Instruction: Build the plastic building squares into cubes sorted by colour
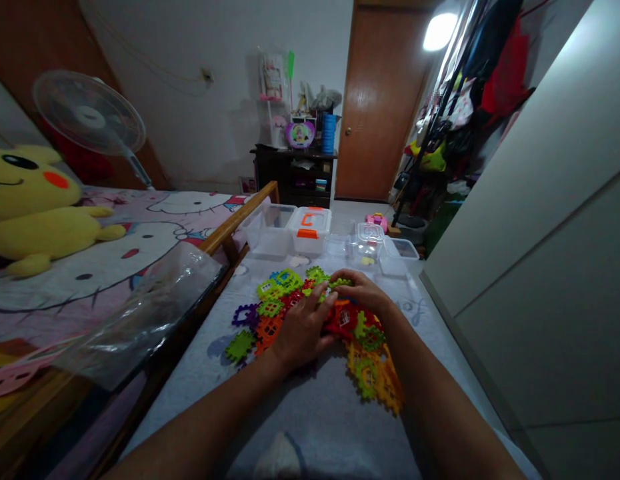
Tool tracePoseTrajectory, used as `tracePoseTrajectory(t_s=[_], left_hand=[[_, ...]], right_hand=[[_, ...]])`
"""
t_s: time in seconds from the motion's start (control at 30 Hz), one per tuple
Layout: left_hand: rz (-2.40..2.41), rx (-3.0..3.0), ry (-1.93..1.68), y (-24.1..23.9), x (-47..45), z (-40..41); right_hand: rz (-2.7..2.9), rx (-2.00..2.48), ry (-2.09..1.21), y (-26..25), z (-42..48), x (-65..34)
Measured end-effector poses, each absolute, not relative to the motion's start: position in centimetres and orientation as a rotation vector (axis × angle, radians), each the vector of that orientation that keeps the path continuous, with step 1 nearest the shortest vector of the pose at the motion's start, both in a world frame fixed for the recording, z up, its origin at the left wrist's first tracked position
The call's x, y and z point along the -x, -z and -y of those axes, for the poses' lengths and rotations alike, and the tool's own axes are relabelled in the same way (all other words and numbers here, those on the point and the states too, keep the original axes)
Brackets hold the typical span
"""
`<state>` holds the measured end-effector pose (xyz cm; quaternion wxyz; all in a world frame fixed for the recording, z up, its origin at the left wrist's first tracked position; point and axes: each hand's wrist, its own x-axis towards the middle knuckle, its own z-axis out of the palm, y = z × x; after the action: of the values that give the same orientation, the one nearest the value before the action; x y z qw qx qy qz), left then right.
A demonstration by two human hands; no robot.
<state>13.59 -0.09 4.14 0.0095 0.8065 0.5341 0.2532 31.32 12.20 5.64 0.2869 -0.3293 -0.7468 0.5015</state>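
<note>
Pale cloth (pixel 360 433) up close, then the left hand (pixel 303 327), low on the heaped toothed pieces (pixel 344 319), grip unclear! Right hand (pixel 363 291) curls at a lime piece (pixel 340 283), pinch uncertain. Handling pieces, it seems; lifting one calls for parting overlaps. Beyond: clear boxes (pixel 306 245).

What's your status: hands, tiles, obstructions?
Left hand and right hand at the toothed plastic building tiles, grip unclear. Tiles spread, overlapping, on the patterned blue cloth. Clear plastic boxes beyond them, not between hands and tiles.
</note>
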Motion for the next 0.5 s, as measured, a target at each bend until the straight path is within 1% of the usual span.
tracePoseTrajectory(t_s=[0.17,0.33,0.5], left_hand=[[-1.750,-2.416,-0.952,-5.3,-12.4,-1.6],[-1.841,-2.404,-0.864,-5.4,-9.1,-3.1],[-1.997,-2.215,-0.796,-3.9,-4.2,-5.6]], right_hand=[[1.944,0.868,-1.387,-5.7,-11.8,-33.1],[2.133,0.931,-1.183,-5.1,-10.4,-35.3],[2.158,1.225,-1.016,-3.6,-9.6,-36.7]])
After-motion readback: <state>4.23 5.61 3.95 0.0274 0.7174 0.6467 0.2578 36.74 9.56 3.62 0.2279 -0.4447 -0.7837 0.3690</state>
